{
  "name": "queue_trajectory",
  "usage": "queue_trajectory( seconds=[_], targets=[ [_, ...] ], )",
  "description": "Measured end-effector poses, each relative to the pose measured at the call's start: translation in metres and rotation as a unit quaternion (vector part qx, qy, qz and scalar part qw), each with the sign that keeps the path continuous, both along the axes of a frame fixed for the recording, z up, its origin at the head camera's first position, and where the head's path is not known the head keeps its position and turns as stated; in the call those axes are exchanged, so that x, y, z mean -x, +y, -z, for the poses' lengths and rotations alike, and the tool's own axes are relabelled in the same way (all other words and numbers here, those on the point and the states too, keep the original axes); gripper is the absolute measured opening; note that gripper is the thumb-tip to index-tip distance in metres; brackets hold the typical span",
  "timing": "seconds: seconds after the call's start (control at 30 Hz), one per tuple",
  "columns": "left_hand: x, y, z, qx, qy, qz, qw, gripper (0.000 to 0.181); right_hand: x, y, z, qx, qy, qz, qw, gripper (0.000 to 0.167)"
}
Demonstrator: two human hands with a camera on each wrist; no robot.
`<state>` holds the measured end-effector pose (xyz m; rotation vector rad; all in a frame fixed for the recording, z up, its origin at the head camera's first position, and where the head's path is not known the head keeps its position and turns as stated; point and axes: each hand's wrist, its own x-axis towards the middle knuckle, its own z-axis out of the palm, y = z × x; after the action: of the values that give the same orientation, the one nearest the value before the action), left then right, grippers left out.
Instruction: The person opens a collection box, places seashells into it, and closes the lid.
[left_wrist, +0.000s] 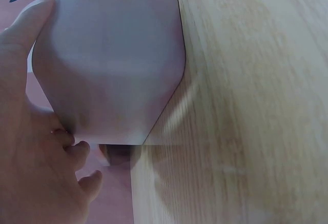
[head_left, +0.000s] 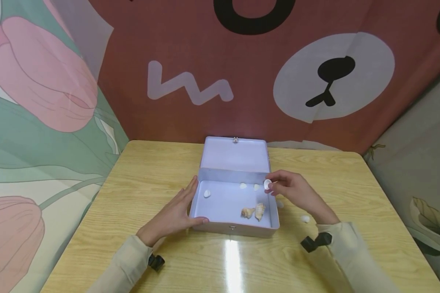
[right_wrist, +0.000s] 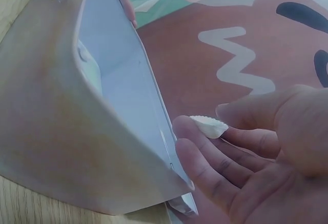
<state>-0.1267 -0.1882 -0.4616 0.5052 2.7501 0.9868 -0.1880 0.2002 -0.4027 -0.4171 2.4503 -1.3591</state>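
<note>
An open lidded box with a pale lilac inside stands on the wooden table. My left hand rests against its left side, thumb over the front rim and fingers extended along the wall. Over the box's right rim, my right hand pinches a small white seashell between thumb and fingers; the ribbed edge of this seashell shows in the right wrist view. Inside lie a white shell at the left, two small pale shells along the back, and two brownish spiral shells at the front right.
Right of the box, a white shell and another pale shell lie on the table. The raised lid leans back behind the box, its clasp at the top. A printed curtain hangs along the table's far edge.
</note>
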Motion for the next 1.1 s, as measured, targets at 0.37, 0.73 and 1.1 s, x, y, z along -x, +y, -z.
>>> queue_trajectory(
  seconds=[0.37, 0.73, 1.1],
  targets=[
    [-0.001, 0.0, 0.001, -0.001, -0.003, -0.002, 1.0, 0.129, 0.0, -0.005, -0.002, -0.007, -0.008, 0.0, 0.9999, 0.036],
    [0.0, 0.0, 0.0, 0.0, -0.001, 0.003, 1.0, 0.128, -0.002, -0.003, -0.006, -0.007, -0.001, 0.015, 0.9999, 0.034],
    [0.0, 0.0, 0.001, 0.003, -0.001, 0.001, 1.0, 0.127, -0.003, 0.015, -0.006, -0.005, 0.022, 0.033, 0.9992, 0.032]
  ],
)
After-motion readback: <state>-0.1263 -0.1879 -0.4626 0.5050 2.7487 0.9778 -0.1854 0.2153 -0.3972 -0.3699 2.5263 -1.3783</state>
